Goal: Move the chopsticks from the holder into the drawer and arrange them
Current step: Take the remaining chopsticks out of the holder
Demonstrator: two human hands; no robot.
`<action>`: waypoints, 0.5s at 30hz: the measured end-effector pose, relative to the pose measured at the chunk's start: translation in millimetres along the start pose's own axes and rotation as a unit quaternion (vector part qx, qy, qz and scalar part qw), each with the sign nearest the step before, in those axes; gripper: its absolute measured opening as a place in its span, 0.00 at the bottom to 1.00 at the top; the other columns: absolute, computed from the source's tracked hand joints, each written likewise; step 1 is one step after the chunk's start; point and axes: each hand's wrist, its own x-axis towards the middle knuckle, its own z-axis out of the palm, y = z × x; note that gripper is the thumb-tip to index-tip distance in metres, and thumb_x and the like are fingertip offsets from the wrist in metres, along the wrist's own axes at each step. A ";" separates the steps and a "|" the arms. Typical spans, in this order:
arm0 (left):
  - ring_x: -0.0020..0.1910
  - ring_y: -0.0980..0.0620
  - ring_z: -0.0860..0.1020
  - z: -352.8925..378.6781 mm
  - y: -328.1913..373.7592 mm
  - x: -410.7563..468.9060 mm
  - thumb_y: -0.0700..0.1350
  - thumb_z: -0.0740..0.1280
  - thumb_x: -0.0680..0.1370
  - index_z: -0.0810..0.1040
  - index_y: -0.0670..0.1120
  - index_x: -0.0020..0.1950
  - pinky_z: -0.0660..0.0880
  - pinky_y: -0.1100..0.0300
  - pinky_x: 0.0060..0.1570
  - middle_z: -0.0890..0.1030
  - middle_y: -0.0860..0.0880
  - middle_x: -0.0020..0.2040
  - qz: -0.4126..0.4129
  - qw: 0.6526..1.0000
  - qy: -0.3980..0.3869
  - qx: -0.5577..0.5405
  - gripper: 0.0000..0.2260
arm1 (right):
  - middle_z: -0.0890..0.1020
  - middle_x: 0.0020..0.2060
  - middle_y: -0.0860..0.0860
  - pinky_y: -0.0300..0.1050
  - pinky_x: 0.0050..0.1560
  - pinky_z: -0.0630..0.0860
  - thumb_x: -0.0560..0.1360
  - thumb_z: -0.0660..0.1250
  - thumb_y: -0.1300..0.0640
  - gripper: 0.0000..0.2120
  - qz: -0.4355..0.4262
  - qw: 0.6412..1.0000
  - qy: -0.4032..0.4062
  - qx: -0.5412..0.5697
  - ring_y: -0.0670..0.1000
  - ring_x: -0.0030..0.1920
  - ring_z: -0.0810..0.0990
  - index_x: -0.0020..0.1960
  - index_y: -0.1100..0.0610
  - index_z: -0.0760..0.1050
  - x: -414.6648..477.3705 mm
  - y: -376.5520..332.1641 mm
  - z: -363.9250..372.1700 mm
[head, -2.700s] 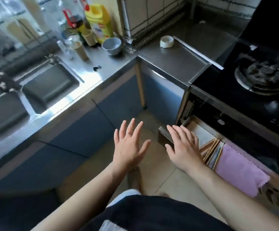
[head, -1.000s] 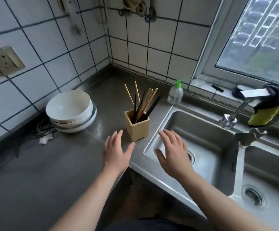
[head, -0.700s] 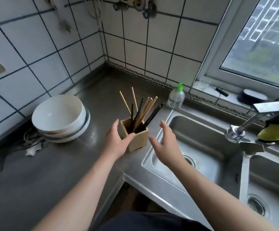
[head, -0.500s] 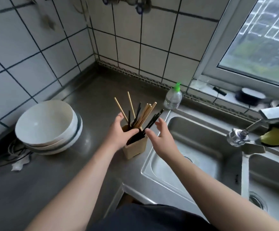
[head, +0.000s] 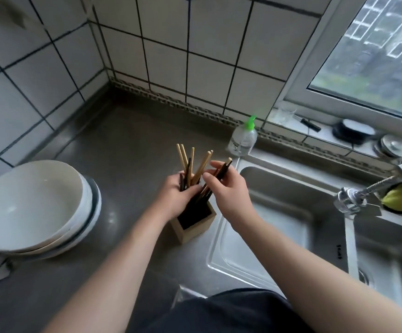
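Both hands, left hand [head: 177, 195] and right hand [head: 228, 191], grip chopsticks [head: 201, 168] above holder [head: 195, 224]

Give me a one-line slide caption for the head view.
Both hands, left hand and right hand, gather chopsticks from wooden holder beside sink.

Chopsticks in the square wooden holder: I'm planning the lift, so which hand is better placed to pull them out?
Probably the left hand: it already wraps the chopsticks above the holder.

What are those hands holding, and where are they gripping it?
Both hands grip the chopsticks around mid-length, above the holder: left hand around the bundle, right hand pinching the dark ones.
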 end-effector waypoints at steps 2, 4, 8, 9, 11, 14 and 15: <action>0.50 0.50 0.81 0.6 1.1 -3.2 0.45 0.71 0.78 0.79 0.57 0.45 0.76 0.50 0.57 0.83 0.52 0.46 -0.003 1.000 0.003 -0.004 0.06 | 0.83 0.49 0.54 0.47 0.58 0.77 0.74 0.70 0.57 0.14 0.003 1.000 0.010 -0.004 0.50 0.52 0.82 0.59 0.55 0.75 3.4 0.5 4.7; 0.51 0.51 0.80 0.4 2.3 -7.3 0.48 0.68 0.80 0.77 0.60 0.45 0.74 0.54 0.55 0.82 0.54 0.46 -0.012 1.000 0.007 -0.004 0.06 | 0.83 0.47 0.56 0.45 0.55 0.78 0.73 0.71 0.57 0.14 0.004 1.000 0.010 -0.010 0.52 0.50 0.82 0.58 0.55 0.75 7.1 -0.7 9.1; 0.44 0.62 0.78 0.0 1.7 -15.4 0.54 0.64 0.81 0.76 0.59 0.43 0.72 0.64 0.44 0.79 0.59 0.42 -0.033 0.999 0.036 -0.023 0.07 | 0.83 0.45 0.60 0.43 0.48 0.79 0.73 0.72 0.58 0.12 0.019 1.000 0.003 -0.015 0.52 0.43 0.84 0.56 0.55 0.76 12.9 1.2 16.6; 0.44 0.62 0.78 0.2 0.5 -16.6 0.54 0.64 0.80 0.76 0.58 0.43 0.73 0.63 0.45 0.80 0.59 0.42 -0.035 0.998 0.049 -0.036 0.06 | 0.83 0.44 0.61 0.44 0.48 0.80 0.73 0.72 0.59 0.11 0.029 1.000 0.000 -0.006 0.51 0.41 0.84 0.55 0.56 0.76 13.5 2.9 17.4; 0.45 0.60 0.79 1.0 -3.4 -17.2 0.53 0.65 0.80 0.78 0.57 0.43 0.74 0.61 0.47 0.81 0.58 0.42 -0.026 0.995 0.076 -0.051 0.07 | 0.83 0.42 0.61 0.45 0.46 0.81 0.74 0.71 0.59 0.07 0.053 0.998 -0.004 0.014 0.50 0.40 0.84 0.51 0.56 0.77 14.1 5.4 17.8; 0.44 0.66 0.79 3.8 -5.3 -21.7 0.50 0.64 0.82 0.79 0.59 0.41 0.71 0.70 0.45 0.81 0.59 0.43 -0.004 0.992 0.106 -0.064 0.11 | 0.82 0.32 0.51 0.42 0.44 0.79 0.76 0.68 0.61 0.02 0.068 0.997 -0.002 0.043 0.47 0.36 0.83 0.44 0.57 0.78 13.1 6.0 18.2; 0.46 0.66 0.78 4.9 -5.0 -23.2 0.50 0.63 0.82 0.81 0.59 0.41 0.70 0.73 0.45 0.82 0.59 0.45 0.007 0.991 0.115 -0.068 0.12 | 0.81 0.30 0.49 0.44 0.44 0.78 0.77 0.67 0.60 0.05 0.068 0.997 0.006 0.043 0.47 0.34 0.81 0.42 0.57 0.79 12.6 6.9 18.3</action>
